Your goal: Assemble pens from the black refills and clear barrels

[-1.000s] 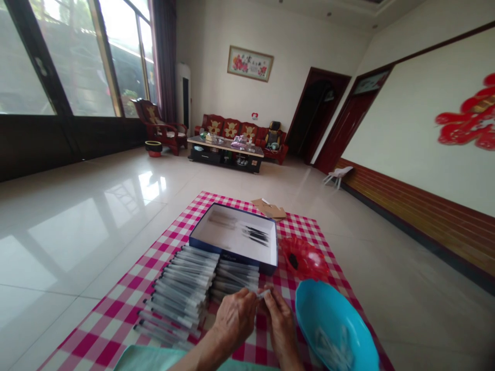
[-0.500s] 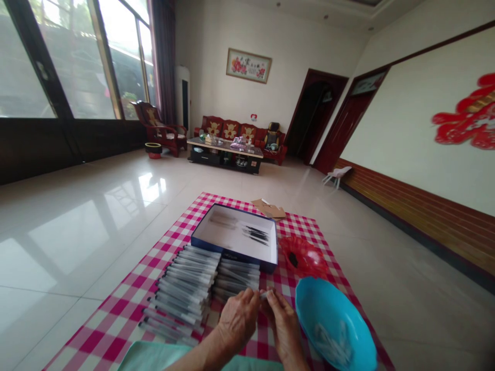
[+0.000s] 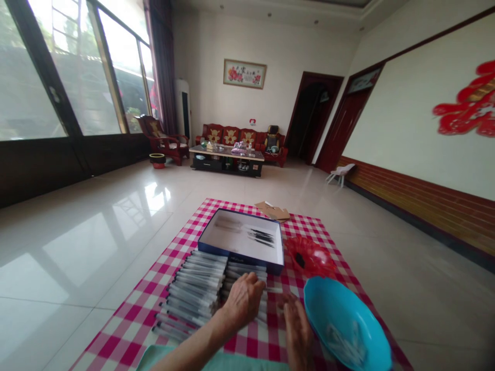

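My left hand (image 3: 245, 301) lies with curled fingers on the right-hand stack of clear wrapped pens (image 3: 197, 288), closed on one pen (image 3: 273, 290) whose end sticks out to the right. Just beside the rim of the blue bowl (image 3: 320, 299) is my right hand (image 3: 296, 322), smeared by motion, so its fingers do not read. Small white pieces lie inside the bowl. Behind the pens stands a shallow blue box (image 3: 216, 234) with a white inside, holding several thin black sticks.
Everything rests on a red-and-white checked cloth (image 3: 127, 335) on a glossy tiled floor. A red dish (image 3: 311, 256) sits behind the bowl, and flat cardboard (image 3: 273, 211) lies at the far edge. A teal cloth (image 3: 154, 359) is at the near edge. Sofa and coffee table stand far back.
My hands, which were together on one pen, have parted. The left went onto the pen stack with the pen, and the right drew back toward the blue bowl. The view tilted slightly.
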`<state>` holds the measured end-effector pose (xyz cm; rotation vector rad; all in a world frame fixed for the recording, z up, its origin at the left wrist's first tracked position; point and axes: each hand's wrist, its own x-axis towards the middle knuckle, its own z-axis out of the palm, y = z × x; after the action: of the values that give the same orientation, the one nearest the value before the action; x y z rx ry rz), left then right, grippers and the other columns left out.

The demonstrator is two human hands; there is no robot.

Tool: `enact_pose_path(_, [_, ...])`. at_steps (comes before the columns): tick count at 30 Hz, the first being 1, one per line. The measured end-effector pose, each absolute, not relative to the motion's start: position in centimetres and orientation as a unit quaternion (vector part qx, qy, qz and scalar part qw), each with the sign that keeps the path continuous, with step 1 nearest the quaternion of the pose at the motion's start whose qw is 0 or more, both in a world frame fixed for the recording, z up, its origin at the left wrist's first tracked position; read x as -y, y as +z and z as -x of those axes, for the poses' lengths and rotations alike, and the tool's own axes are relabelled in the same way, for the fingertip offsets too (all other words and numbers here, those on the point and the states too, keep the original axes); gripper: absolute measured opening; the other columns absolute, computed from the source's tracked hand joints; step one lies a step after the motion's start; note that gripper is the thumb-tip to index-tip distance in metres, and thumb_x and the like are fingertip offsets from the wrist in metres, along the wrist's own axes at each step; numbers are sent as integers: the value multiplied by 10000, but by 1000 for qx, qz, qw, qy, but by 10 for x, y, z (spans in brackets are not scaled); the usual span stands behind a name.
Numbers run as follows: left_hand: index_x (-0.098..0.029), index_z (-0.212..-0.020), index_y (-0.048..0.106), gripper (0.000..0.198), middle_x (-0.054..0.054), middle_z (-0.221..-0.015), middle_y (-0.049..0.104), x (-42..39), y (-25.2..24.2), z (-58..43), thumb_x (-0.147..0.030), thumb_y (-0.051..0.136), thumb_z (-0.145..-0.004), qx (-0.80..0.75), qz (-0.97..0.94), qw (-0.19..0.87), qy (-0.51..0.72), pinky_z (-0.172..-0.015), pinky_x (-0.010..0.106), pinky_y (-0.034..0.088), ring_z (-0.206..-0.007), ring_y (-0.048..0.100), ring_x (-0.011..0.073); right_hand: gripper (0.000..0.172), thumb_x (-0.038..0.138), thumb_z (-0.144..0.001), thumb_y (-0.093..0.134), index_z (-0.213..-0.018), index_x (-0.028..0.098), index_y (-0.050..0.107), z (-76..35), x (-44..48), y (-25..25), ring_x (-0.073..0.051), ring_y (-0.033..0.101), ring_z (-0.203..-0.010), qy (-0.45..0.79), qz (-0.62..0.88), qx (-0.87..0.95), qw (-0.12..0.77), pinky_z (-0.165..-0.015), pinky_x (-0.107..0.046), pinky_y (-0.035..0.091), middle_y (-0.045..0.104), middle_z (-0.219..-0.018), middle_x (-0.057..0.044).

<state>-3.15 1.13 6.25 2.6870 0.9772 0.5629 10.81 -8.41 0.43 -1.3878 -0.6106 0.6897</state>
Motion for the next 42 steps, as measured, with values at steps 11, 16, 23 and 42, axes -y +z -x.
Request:
enact_pose_path(11, [-195, -901, 684, 244, 67, -997, 598, -45, 51, 45, -120, 455, -862, -301, -921, 118, 218, -830, 287, 440, -910, 539, 183, 494, 561, -713, 620, -1057, 206, 639, -113, 84, 0, -301, 600, -1080, 292, 641, 274, 655, -887, -391, 501, 687, -1110, -99])
enact_pose_path(16, [-183, -939, 674, 270, 86, -1070, 579, -45, 41, 52, -74, 453, -828, -306, -919, 112, 222, -873, 326, 442, -995, 503, 214, 560, 622, -631, 661, -984, 188, 657, -110, 82, 2, -308, 613, -1055, 295, 638, 272, 657, -882, -385, 509, 707, -1045, -113])
enact_pose_path(23, [-182, -881, 654, 194, 74, -1060, 575, -42, 37, 57, -84, 502, -811, -323, -915, 98, 222, -866, 337, 451, -982, 497, 218, 551, 619, -587, 693, -928, 186, 671, -111, 77, -7, -306, 644, -996, 284, 636, 296, 653, -843, -378, 533, 722, -1005, -115])
enact_pose_path(42, [-186, -779, 538, 137, 40, -923, 554, 32, 18, 81, -130, 473, -885, -299, -943, 88, 115, -663, 255, 430, -829, 488, 175, 341, 332, -682, 639, -996, 208, 684, -109, 81, -12, -258, 656, -908, 235, 636, 407, 612, -756, -336, 540, 716, -1018, -83])
